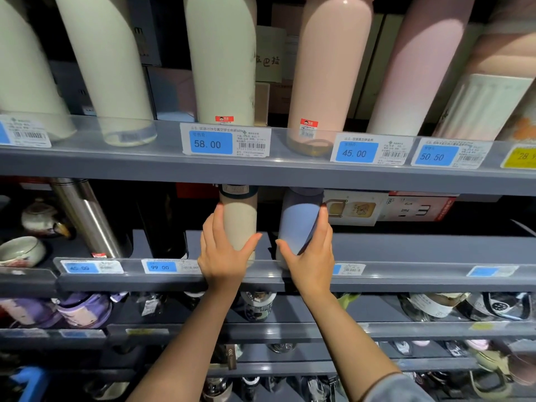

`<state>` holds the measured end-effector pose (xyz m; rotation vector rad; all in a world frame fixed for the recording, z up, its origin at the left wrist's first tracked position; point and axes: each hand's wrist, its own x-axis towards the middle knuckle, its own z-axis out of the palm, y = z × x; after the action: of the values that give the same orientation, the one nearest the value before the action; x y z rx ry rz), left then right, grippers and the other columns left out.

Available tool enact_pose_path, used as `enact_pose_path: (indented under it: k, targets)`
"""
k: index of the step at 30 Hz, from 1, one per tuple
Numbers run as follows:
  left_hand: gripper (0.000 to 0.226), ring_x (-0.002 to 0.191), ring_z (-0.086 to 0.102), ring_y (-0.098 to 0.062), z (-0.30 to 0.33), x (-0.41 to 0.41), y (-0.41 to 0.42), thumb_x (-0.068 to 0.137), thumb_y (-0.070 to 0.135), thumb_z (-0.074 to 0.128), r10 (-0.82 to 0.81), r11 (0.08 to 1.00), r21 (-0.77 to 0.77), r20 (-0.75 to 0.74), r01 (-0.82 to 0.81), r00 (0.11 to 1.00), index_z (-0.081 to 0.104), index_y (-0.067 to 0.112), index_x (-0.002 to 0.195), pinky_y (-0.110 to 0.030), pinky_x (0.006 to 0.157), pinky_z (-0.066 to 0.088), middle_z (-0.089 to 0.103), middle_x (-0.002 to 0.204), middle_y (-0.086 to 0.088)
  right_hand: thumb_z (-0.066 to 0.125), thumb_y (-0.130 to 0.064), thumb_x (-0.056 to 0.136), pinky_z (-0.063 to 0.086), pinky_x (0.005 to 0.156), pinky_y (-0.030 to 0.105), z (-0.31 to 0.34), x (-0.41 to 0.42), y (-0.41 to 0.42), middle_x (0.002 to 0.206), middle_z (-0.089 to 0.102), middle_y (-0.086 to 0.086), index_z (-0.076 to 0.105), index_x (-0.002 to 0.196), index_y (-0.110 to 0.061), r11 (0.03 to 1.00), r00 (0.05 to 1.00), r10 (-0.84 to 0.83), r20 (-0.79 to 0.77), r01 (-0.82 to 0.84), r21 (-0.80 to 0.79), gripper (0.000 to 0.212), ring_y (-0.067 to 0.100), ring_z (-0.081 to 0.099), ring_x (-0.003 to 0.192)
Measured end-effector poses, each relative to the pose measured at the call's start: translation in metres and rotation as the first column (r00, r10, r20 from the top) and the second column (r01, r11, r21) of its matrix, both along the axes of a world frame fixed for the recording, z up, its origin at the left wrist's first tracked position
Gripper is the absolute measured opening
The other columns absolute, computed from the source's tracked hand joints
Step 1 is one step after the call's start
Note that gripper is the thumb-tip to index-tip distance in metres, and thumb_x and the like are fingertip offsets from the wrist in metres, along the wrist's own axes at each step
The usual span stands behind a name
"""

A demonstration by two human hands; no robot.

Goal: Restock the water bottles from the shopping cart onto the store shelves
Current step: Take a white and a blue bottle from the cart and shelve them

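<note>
A cream bottle with a dark cap stands upright on the second grey shelf. My left hand grips its lower body, thumb on the right side. Beside it, to the right, stands a light blue bottle. My right hand holds that one, fingers up its right side and thumb across the front. Both bottle bases sit behind the clear price rail. The shelf above hides both bottle tops. No shopping cart is in view.
The top shelf carries tall cream bottles and pink bottles. A steel flask and ceramic cups stand at the left of my shelf, boxes at the back right. Lower shelves hold wrapped bottles.
</note>
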<state>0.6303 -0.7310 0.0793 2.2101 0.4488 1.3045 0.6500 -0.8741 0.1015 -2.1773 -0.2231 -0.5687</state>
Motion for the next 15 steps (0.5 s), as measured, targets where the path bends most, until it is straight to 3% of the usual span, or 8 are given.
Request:
enact_pose_path:
  k: [4,15]
  targets:
    - [0.089,0.110,0.059,-0.025,0.0048,0.0002,-0.0007,0.067,0.070,0.056,-0.002,0.999,-0.047,-0.038,0.000,0.999,0.028,0.025,0.139,-0.034,0.061,0.053,0.054,0.127,-0.005,0.077,-0.029,0.078,0.040,0.100,0.042,0.0002,0.0023,-0.0025,0.152,0.029,0.006,0.011,0.151,-0.019,0.999,0.998,0.033,-0.055,-0.031,0.029,0.099,0.027,0.037,0.133]
    - [0.094,0.104,0.063,-0.024,-0.0014,-0.0018,0.0008,0.064,0.067,0.065,0.014,0.999,-0.041,-0.081,-0.017,0.997,0.033,0.017,0.137,-0.033,0.066,0.054,0.057,0.124,-0.005,0.074,-0.037,0.079,0.040,0.103,0.044,-0.0031,0.0021,-0.0003,0.154,0.024,0.005,0.006,0.152,-0.021,1.000,0.997,0.006,-0.077,-0.005,0.006,0.101,0.025,0.031,0.138]
